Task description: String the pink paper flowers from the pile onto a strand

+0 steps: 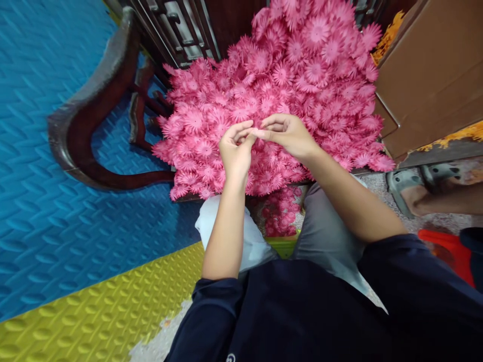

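A large heap of pink artificial flower heads [204,123] with fringed petals spreads in front of me. Above its middle, my left hand [237,143] is closed in a pinch, thumb and fingertips pointing right. My right hand [289,133] meets it from the other side, also pinching, with its fingers bent and the thumb along the front. The fingertips of both hands touch or nearly touch. Whatever lies between them is too small and too close in colour to the flowers to make out.
A dark curved wooden armrest [86,173] stands at left over blue and yellow floor mats [33,151]. A brown cardboard box [430,75] is at right, beside orange fringe. Another person's foot in a grey clog [402,188] and more pink flowers [281,211] are below.
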The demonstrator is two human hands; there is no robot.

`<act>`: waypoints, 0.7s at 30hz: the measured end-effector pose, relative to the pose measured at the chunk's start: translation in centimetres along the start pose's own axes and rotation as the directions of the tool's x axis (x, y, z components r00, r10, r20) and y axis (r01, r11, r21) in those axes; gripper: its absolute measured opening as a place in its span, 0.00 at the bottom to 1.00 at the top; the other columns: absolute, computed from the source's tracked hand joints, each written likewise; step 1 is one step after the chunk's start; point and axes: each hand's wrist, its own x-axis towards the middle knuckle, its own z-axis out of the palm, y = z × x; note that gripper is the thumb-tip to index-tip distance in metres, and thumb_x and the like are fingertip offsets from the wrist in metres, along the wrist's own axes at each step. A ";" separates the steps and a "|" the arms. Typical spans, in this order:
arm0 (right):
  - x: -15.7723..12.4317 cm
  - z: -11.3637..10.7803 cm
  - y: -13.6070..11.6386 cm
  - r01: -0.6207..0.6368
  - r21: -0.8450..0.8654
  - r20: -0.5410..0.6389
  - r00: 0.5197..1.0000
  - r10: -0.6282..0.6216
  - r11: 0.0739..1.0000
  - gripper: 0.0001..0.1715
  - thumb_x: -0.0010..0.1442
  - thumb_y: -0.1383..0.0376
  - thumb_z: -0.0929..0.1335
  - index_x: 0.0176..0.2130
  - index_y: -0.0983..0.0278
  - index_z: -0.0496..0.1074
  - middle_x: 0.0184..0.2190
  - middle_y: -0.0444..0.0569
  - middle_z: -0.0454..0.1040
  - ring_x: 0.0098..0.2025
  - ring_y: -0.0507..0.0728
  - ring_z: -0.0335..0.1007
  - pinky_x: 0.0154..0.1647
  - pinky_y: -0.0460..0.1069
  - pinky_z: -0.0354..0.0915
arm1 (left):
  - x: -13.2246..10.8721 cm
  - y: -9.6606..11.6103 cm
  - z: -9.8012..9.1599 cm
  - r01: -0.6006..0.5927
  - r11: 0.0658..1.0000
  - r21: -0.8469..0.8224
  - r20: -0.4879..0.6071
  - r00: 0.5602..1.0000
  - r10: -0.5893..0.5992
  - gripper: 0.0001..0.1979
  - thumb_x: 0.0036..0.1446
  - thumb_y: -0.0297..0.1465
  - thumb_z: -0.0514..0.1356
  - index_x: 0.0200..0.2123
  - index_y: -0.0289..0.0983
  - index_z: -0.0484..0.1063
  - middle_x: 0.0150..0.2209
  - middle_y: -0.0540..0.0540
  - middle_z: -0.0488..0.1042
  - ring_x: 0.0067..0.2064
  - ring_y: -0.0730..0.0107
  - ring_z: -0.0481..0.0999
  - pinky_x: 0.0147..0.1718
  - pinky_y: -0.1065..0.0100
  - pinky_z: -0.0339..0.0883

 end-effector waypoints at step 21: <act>-0.5 0.8 -0.4 -0.357 0.397 -0.042 0.913 0.405 0.846 0.00 0.53 0.69 0.71 0.30 0.64 0.75 0.25 0.39 0.76 0.26 0.45 0.68 0.29 0.42 0.61 | -0.6 1.6 1.6 0.013 0.981 -0.192 -0.174 0.984 -0.047 0.12 0.45 0.16 0.58 0.30 0.38 0.68 0.19 0.58 0.67 0.22 0.81 0.66 0.28 0.76 0.62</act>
